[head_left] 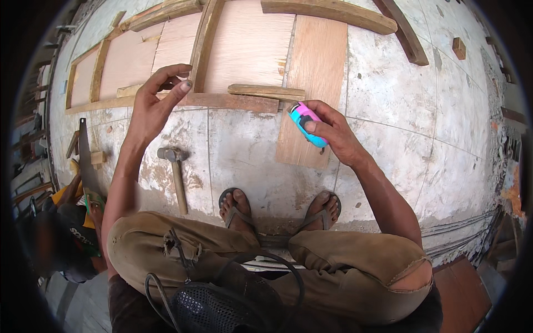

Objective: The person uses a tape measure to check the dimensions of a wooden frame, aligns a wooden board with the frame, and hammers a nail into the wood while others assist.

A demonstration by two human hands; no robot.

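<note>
My right hand [337,132] is closed around a tape measure [303,123] with a blue and pink case, my thumb on its dark side. It is over the near part of a loose plywood strip [304,147]. To the left, my left hand [157,100] is raised with fingers bent and thumb apart from the forefinger, and nothing shows between them. That hand is nearest the front rail [236,101] of a wooden frame lying on thin plywood. A short wood piece [266,91] rests by that rail's right end.
A hammer [177,180] lies on the concrete floor left of my feet. At far left another person's hand [95,212] grips a handsaw [84,147] near a small wood block [97,159]. Loose beams [333,14] lie at the back, and a wood block [458,49] at far right.
</note>
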